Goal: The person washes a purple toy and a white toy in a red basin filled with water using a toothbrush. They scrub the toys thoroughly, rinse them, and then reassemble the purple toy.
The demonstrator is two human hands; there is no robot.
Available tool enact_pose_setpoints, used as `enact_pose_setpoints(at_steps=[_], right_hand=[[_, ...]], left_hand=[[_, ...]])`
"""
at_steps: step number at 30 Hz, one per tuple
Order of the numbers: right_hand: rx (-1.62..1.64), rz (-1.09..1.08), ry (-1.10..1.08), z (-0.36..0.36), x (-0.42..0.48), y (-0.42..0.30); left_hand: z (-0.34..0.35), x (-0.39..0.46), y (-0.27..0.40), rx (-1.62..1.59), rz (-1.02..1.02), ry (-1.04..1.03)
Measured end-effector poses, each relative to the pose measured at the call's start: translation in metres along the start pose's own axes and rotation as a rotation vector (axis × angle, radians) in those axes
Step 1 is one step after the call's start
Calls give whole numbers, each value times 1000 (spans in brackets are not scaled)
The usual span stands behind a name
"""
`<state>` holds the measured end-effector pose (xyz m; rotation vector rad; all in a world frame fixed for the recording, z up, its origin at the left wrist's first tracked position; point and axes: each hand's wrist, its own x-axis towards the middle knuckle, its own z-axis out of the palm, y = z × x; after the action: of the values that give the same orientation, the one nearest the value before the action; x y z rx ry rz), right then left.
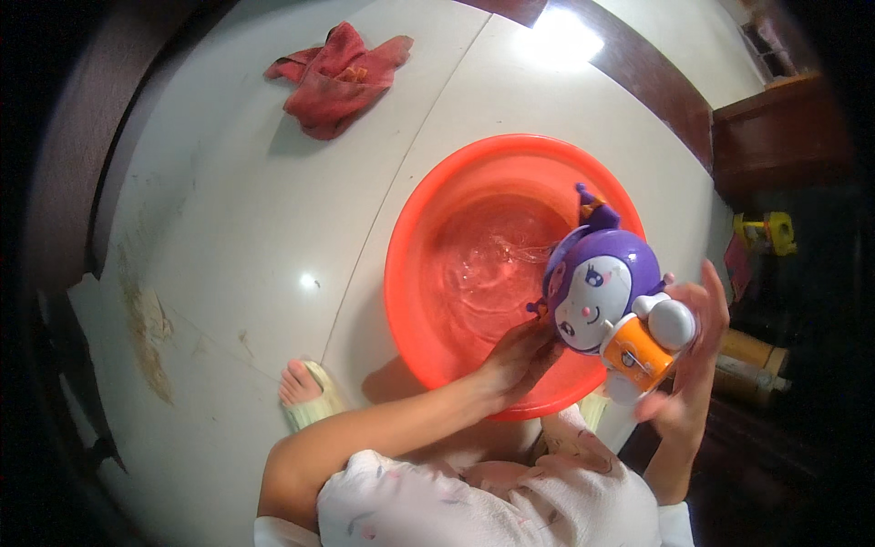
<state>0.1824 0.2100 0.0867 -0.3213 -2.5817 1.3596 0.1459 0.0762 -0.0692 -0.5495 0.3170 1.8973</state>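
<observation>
A purple-and-white plastic cartoon figure (625, 301) with an orange cup on its front is tilted over the right side of a red plastic basin (403, 321). Its head points toward the basin's inside, where a thin stream of clear water (523, 253) runs down into rippling water. My left hand (523, 359) holds the figure at the lower edge of its head; the fingertips are partly hidden beneath it. Around the figure's white base, my right hand (701, 335) cups it with fingers and thumb spread to either side, slightly blurred.
A crumpled red cloth (342, 85) lies on the pale tiled floor (246, 205) at the upper left. Brown stains mark the floor at left. My slippered left foot (307, 393) is beside the basin. Yellow plastic item (765, 232) and dark wooden furniture (779, 133) stand at right.
</observation>
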Motion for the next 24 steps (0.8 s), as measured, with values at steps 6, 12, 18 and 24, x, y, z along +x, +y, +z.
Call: enact_pose_setpoints(at_steps=[6,12,18,24], right_hand=[[-684,-326,-90,6,-16,-15],[-986,-427,-324,0,-3,-45],[-901,-607,-411,-25,9,-11],[-182,-364,45,10,-21,83]], left_hand=[[6,4,-3,140,-51,-145],[-6,9,-7,490,-98,17],[-7,4,11,560,268,207],[-7,4,40,360,148,-143]])
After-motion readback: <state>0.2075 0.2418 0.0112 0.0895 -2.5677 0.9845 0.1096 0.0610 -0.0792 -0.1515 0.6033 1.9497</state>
